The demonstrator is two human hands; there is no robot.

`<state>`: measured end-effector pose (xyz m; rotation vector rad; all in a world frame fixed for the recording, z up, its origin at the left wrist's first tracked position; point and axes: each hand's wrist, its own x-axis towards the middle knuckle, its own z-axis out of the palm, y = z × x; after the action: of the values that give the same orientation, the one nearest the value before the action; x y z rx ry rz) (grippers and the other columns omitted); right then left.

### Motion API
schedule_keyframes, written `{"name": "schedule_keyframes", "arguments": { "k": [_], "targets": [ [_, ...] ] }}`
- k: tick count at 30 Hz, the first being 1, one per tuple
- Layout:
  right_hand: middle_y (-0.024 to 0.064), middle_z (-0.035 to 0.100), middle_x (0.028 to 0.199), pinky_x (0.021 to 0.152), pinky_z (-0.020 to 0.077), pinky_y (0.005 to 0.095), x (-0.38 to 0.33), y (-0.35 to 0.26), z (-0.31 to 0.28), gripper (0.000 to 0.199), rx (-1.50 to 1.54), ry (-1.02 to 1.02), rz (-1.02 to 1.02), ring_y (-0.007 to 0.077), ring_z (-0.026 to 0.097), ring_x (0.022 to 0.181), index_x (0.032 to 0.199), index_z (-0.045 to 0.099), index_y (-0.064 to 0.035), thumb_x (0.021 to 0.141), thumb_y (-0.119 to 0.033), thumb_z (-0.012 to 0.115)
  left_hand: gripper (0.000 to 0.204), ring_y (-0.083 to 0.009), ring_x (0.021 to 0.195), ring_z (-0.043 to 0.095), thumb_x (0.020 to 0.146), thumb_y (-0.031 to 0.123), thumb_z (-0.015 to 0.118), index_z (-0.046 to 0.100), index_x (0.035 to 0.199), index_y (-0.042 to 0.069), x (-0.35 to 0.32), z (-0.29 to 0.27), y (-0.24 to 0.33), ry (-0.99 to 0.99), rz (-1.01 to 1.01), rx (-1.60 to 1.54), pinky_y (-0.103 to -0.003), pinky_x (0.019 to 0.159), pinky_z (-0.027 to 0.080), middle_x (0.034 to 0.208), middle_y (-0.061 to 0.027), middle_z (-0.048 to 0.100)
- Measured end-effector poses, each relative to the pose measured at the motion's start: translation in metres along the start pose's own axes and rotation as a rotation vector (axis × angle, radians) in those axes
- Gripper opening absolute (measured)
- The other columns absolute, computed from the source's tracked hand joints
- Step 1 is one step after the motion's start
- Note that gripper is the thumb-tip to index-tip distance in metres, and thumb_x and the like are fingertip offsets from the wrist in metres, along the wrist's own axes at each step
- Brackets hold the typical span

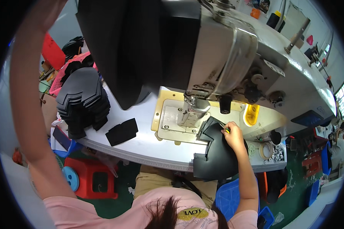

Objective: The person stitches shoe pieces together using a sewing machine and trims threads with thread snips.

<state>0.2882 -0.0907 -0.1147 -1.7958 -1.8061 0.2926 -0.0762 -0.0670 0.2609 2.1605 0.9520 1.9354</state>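
Note:
At the upper left my left arm reaches up, and only the base of my left hand (52, 11) shows before the picture's edge cuts off the fingers. Large black sheet pieces (122, 57), smeared by motion, hang beside the sewing machine head (218, 49); what holds them is hidden. My right hand (234, 136) is closed around a small yellow-and-black tool (227, 130), mostly covered by the fingers. It rests on black cut pieces (221, 152) with notched edges, which lie right of the needle plate (172, 122) and overhang the table's front edge.
A tall stack of black cut pieces (82, 95) stands on the left of the table, with a small black piece (121, 131) near it. A yellow tray (251, 114) and a tape roll (266, 150) lie at right. Below are a red stool (90, 177) and blue crate (229, 194).

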Motion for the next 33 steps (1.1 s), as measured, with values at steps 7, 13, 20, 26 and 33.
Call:
{"name": "schedule_keyframes", "arguments": {
  "k": [7,13,20,26,33],
  "targets": [
    [0.0161,0.062,0.074,0.062,0.0473,0.0374,-0.026,-0.006,-0.022,0.013,0.154,0.071,-0.004,0.0342,0.061,0.072,0.078,0.053,-0.0027,0.072,-0.001,0.064,0.017,-0.0172,0.082,0.053,0.092,0.013,0.046,0.054,0.098,0.0,-0.199,0.048,-0.156,0.352,-0.067,0.186,-0.031,0.073,0.043,0.085,-0.0079,0.054],
    [0.0112,0.06,0.07,0.061,0.0483,0.0295,-0.039,-0.013,-0.027,0.014,0.352,0.149,-0.32,0.0221,0.062,0.066,0.079,0.055,0.0,0.07,0.01,0.058,0.033,-0.0216,0.106,0.052,0.094,0.012,0.037,0.048,0.122,0.001,-0.333,0.18,-0.099,-0.647,-0.394,-0.691,-0.031,0.092,0.038,0.116,-0.0147,0.055],
    [0.0112,0.061,0.067,0.057,0.0474,0.0298,-0.081,-0.071,-0.094,0.009,0.314,0.464,-0.448,0.0221,0.061,0.062,0.077,0.056,-0.0012,0.073,0.006,0.06,0.035,-0.0297,0.123,0.038,0.085,0.026,0.055,0.054,0.115,0.008,-0.371,0.246,-0.095,-1.116,0.226,-0.279,-0.047,0.105,0.025,0.122,-0.0137,0.05],
    [0.0109,0.059,0.066,0.056,0.0438,0.027,-0.07,-0.102,-0.104,0.003,0.463,0.489,-0.407,0.0187,0.056,0.059,0.078,0.057,0.0011,0.077,0.0,0.06,0.029,-0.0292,0.102,0.052,0.073,0.021,0.067,0.062,0.097,0.005,-0.359,0.191,-0.096,-0.937,-0.034,-0.229,-0.04,0.087,0.041,0.104,-0.0135,0.056],
    [0.0077,0.054,0.071,0.06,0.0419,0.0251,-0.012,-0.086,-0.06,0.01,0.423,0.137,-0.313,0.0157,0.051,0.061,0.088,0.057,-0.0005,0.078,0.0,0.061,0.053,-0.0357,0.101,0.051,0.064,0.03,0.074,0.054,0.105,0.002,-0.303,0.016,-0.193,-0.831,-0.486,0.714,-0.042,0.083,0.044,0.103,-0.0195,0.055]
  ]
}}
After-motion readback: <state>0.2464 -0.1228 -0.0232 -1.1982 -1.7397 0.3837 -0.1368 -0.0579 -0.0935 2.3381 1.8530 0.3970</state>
